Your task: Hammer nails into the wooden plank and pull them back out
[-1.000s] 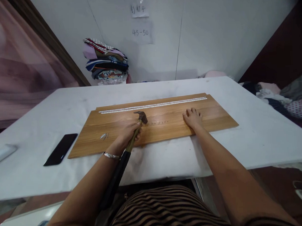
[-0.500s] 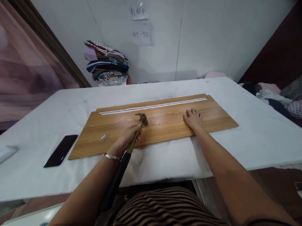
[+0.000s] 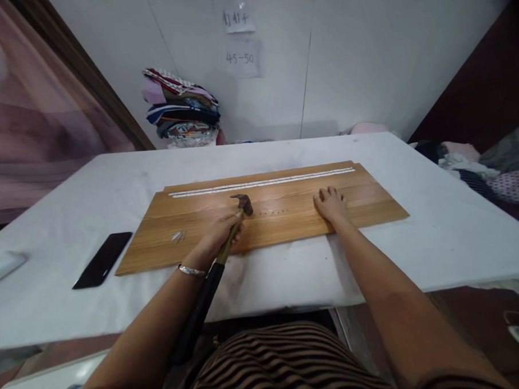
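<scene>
While the phone (image 3: 102, 260) lies just off the board (image 3: 282, 227) spanning mid-frame, we have loose nails (image 3: 177, 237) on the board's left end, probably for easy reach. At centre, our left hand (image 3: 224, 230) wraps its grip around the hammer (image 3: 209, 285) near its head, likely for control. Right of centre, our right hand (image 3: 331, 204) rests spread, ungrasping, seemingly steadying the board.

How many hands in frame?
2: the left hand grips the hammer just below its head; the right hand rests on the wooden board. No others visible.
</scene>
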